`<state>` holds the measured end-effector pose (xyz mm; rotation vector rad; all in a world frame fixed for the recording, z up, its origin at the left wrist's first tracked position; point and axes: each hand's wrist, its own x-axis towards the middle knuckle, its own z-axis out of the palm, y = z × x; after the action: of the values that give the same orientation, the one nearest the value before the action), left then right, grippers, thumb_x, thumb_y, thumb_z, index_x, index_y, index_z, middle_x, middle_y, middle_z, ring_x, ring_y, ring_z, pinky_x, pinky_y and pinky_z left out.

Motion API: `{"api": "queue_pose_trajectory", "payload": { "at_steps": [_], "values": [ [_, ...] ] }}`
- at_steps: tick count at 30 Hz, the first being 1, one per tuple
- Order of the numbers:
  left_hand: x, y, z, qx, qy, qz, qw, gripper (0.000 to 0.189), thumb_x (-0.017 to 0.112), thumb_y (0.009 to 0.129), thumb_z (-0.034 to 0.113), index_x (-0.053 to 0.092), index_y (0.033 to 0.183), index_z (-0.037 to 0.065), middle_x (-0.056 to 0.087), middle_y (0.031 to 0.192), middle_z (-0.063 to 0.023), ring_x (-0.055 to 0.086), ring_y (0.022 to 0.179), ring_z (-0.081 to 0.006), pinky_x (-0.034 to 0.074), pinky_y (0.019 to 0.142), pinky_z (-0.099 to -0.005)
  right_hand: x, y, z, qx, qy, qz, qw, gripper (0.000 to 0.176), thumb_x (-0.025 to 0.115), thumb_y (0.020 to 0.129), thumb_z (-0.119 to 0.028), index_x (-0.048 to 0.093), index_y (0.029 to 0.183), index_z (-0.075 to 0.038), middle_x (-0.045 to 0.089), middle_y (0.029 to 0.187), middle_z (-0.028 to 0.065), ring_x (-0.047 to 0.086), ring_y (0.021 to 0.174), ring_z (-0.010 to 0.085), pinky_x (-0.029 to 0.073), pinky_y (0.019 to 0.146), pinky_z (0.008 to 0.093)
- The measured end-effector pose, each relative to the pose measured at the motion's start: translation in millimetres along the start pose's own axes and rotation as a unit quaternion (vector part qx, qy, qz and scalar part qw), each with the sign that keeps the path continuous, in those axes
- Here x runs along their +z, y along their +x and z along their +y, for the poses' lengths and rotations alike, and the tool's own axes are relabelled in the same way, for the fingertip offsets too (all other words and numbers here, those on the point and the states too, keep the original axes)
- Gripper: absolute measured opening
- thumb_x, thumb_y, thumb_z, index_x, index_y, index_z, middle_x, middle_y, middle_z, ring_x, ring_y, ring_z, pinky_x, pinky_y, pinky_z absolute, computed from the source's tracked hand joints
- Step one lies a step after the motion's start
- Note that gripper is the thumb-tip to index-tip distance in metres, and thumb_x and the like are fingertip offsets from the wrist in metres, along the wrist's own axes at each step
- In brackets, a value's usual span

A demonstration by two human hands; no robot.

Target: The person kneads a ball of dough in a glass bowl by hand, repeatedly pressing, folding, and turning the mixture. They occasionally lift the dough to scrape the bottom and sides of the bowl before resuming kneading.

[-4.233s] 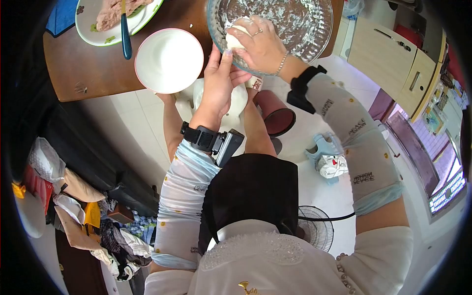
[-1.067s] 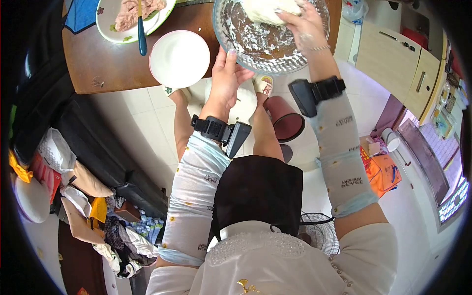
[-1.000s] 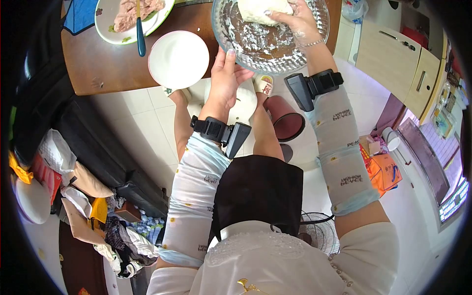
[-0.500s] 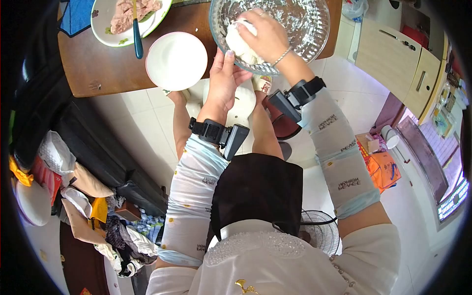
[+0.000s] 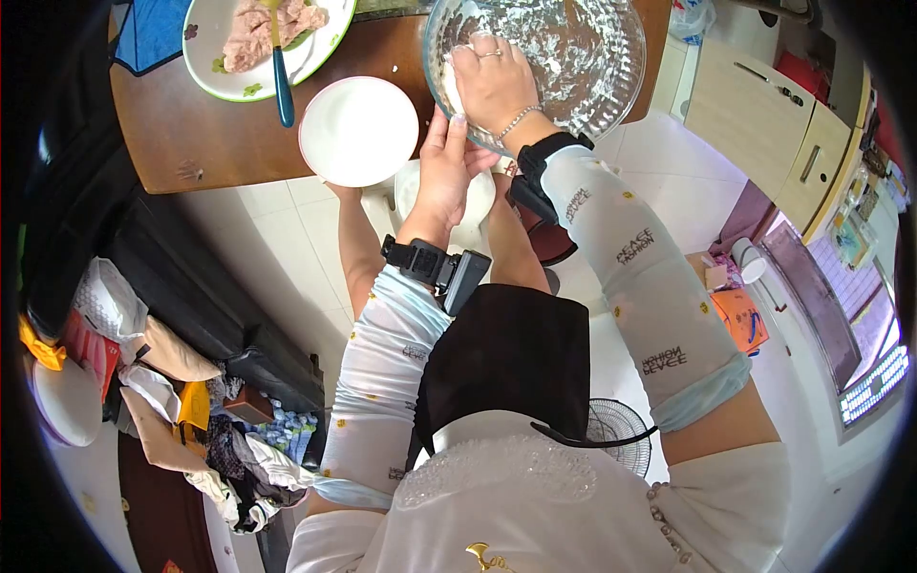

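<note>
A clear glass bowl (image 5: 626, 91), its inside smeared with white flour or dough, is at the table's front edge. My left hand (image 5: 445, 177) grips the near-left side of its rim, thumb up and fingers spread along the outside wall. Inside the bowl, my right hand (image 5: 495, 91) presses with curled fingers on a lump of white dough (image 5: 452, 91), covering most of it. Left of the glass bowl stands a white bowl (image 5: 358, 132). Further left, a plate (image 5: 205, 72) bears pinkish minced meat (image 5: 250, 40) and a utensil with a blue-green handle (image 5: 283, 91).
The brown wooden table (image 5: 224, 153) carries a blue cloth (image 5: 153, 33) at its far left. My legs and a white stool-like object are below its edge. A black sofa (image 5: 210, 277) lies to the left, a fan (image 5: 619, 435) low behind me.
My right hand has turned and moved down over the dough, hiding more of it. The glass bowl, white bowl and plate appear shifted slightly right in view.
</note>
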<state>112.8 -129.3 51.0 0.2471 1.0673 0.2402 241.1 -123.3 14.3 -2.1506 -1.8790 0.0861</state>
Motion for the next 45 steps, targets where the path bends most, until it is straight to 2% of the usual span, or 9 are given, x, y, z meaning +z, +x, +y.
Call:
{"api": "queue_pose_trajectory", "payload": {
  "at_steps": [8, 10, 12, 16, 19, 23, 29, 35, 45],
  "values": [
    [0, 1, -2, 0.006, 0.006, 0.010, 1.000, 0.046, 0.043, 0.096, 0.026, 0.028, 0.139, 0.018, 0.058, 0.093, -0.0053, 0.058, 0.074, -0.0122, 0.053, 0.068, -0.0255, 4, 18, 13, 0.075, 0.055, -0.005, 0.996, 0.011, 0.055, 0.082, -0.018, 0.056, 0.085, -0.008, 0.055, 0.083, 0.0104, 0.057, 0.079, 0.0283, 0.044, 0.069, 0.0398],
    [6, -2, 1, 0.003, 0.008, 0.024, 1.000, 0.045, 0.042, 0.096, 0.027, 0.030, 0.138, 0.017, 0.058, 0.093, -0.0059, 0.058, 0.075, -0.0129, 0.053, 0.068, -0.0260, 9, 15, 34, 0.181, 0.183, 0.185, 0.948, 0.013, 0.056, 0.080, -0.022, 0.056, 0.075, -0.010, 0.056, 0.077, 0.0075, 0.058, 0.073, 0.0261, 0.045, 0.065, 0.0404],
    [5, -2, 0, 0.018, 0.018, 0.026, 0.999, 0.043, 0.042, 0.096, 0.027, 0.032, 0.137, 0.016, 0.059, 0.092, -0.0067, 0.059, 0.075, -0.0134, 0.053, 0.069, -0.0263, -1, -3, 74, 0.383, 0.310, 0.123, 0.861, 0.028, 0.049, 0.089, -0.020, 0.055, 0.107, 0.001, 0.055, 0.107, 0.0183, 0.055, 0.095, 0.0318, 0.043, 0.084, 0.0399],
    [9, -5, 5, 0.017, 0.011, 0.029, 0.999, 0.040, 0.042, 0.096, 0.028, 0.035, 0.133, 0.014, 0.060, 0.094, -0.0079, 0.060, 0.077, -0.0145, 0.053, 0.071, -0.0273, -9, -7, 104, 0.295, 0.045, 0.244, 0.923, 0.034, 0.049, 0.088, -0.021, 0.045, 0.113, 0.003, 0.046, 0.114, 0.0246, 0.049, 0.102, 0.0371, 0.039, 0.088, 0.0456],
    [12, -7, 8, 0.015, 0.013, 0.032, 0.999, 0.040, 0.042, 0.096, 0.028, 0.036, 0.132, 0.013, 0.060, 0.095, -0.0083, 0.060, 0.077, -0.0145, 0.053, 0.072, -0.0279, -41, 12, 77, 0.425, 0.060, -0.031, 0.903, 0.045, 0.055, 0.082, -0.030, 0.047, 0.109, 0.005, 0.046, 0.112, 0.0292, 0.044, 0.106, 0.0424, 0.037, 0.087, 0.0496],
    [7, -6, 4, 0.004, 0.014, 0.029, 0.999, 0.039, 0.043, 0.096, 0.028, 0.036, 0.131, 0.013, 0.059, 0.096, -0.0088, 0.060, 0.079, -0.0151, 0.053, 0.074, -0.0284, -47, 25, 74, 0.211, -0.186, 0.088, 0.956, 0.034, 0.058, 0.078, -0.026, 0.055, 0.096, 0.002, 0.048, 0.106, 0.0278, 0.046, 0.102, 0.0412, 0.038, 0.085, 0.0466],
    [11, -8, 7, 0.005, 0.014, 0.040, 0.999, 0.040, 0.042, 0.096, 0.029, 0.035, 0.132, 0.012, 0.059, 0.098, -0.0101, 0.061, 0.083, -0.0173, 0.053, 0.076, -0.0292, -44, 28, 89, 0.112, -0.005, -0.028, 0.993, 0.027, 0.057, 0.077, -0.027, 0.057, 0.086, -0.001, 0.055, 0.098, 0.0207, 0.052, 0.093, 0.0367, 0.039, 0.083, 0.0471],
    [13, -10, 8, 0.000, 0.017, 0.033, 0.999, 0.041, 0.040, 0.097, 0.028, 0.033, 0.134, 0.012, 0.059, 0.101, -0.0105, 0.061, 0.085, -0.0192, 0.053, 0.078, -0.0320, -71, 10, 68, 0.240, 0.081, 0.028, 0.967, 0.020, 0.059, 0.078, -0.027, 0.056, 0.066, -0.010, 0.055, 0.069, 0.0062, 0.057, 0.063, 0.0256, 0.044, 0.059, 0.0396],
    [2, -5, 3, -0.024, 0.010, 0.041, 0.999, 0.039, 0.042, 0.096, 0.028, 0.036, 0.131, 0.013, 0.059, 0.099, -0.0084, 0.060, 0.077, -0.0155, 0.053, 0.073, -0.0290, -26, -20, -7, 0.122, -0.019, 0.056, 0.991, 0.016, 0.062, 0.073, -0.023, 0.053, 0.064, -0.014, 0.051, 0.064, 0.0021, 0.054, 0.057, 0.0218, 0.039, 0.054, 0.0355]
  ]
}}
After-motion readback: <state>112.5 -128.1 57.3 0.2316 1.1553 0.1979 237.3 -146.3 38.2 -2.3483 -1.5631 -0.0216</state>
